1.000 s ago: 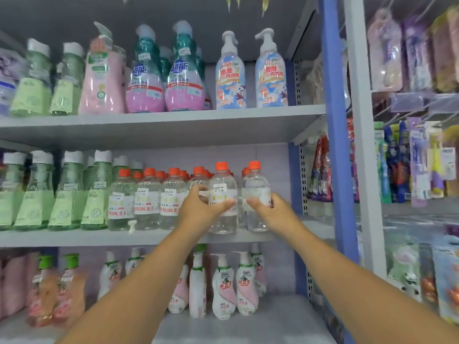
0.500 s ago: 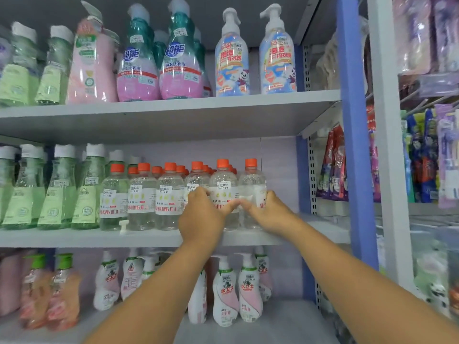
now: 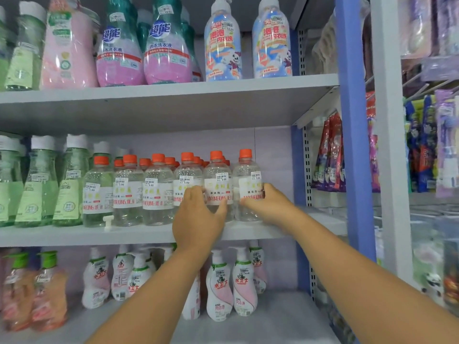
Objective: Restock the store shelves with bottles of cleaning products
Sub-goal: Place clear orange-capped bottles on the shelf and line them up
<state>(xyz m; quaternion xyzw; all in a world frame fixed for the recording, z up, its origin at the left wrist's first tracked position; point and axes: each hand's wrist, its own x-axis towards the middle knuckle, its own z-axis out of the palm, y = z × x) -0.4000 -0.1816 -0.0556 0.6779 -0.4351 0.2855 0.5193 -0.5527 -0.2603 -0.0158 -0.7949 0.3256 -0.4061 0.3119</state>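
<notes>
- Middle shelf, frame centre: row of clear bottles with orange caps and white labels, standing upright, several rows deep.
- Left hand, centre frame: fingers curled round the lower front of the second bottle from the right end of the front row, thumb across its label. Hand grips it; bottle stands on the shelf.
- Right hand, just right of the left one: fingers wrapped round the right side of the end bottle, thumb on the label's lower edge. Gripped, bottle upright on the shelf.
- The two held bottles touch or nearly touch each other; the hands are close, thumbs near but apart.
- Both forearms come up from the bottom edge of the frame.
- Left of the clear bottles on the same shelf: green bottles with white caps.
- A small white cap-like piece lies on the shelf edge in front of the row; what it is cannot be told.
- Top shelf, upper frame: green, pink, teal-topped pink, and two blue pump bottles.
- Bottom shelf, lower frame: white-pink pump bottles in the centre, orange bottles with green pumps at lower left, blurred.
- Blue upright at right; beyond it hanging packets, blurred.
</notes>
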